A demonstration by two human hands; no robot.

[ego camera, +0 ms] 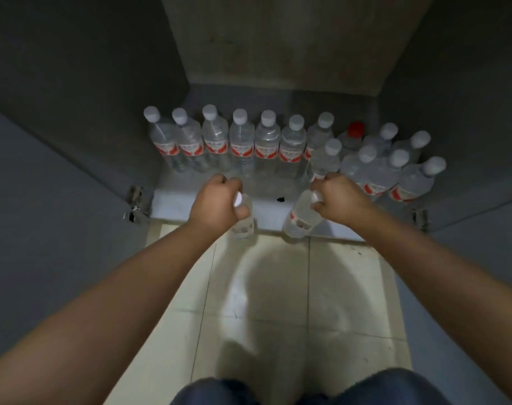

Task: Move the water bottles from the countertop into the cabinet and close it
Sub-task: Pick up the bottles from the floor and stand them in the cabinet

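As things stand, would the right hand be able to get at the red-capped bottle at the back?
Probably not: the right hand already grips a bottle, and white-capped bottles stand in front of the red-capped bottle.

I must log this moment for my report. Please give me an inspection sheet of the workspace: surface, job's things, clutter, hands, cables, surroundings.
Surface: cabinet floor, pale, with a small dark spot.
Job's things: row of bottles upright at the back, a cluster of bottles at right; one red-capped bottle among them.
Clutter: nothing seen.
Hands: left hand grips the left bottle near its cap; right hand grips the right bottle.
Cables: nothing seen.
Surroundings: both cabinet doors open; tiled floor below.
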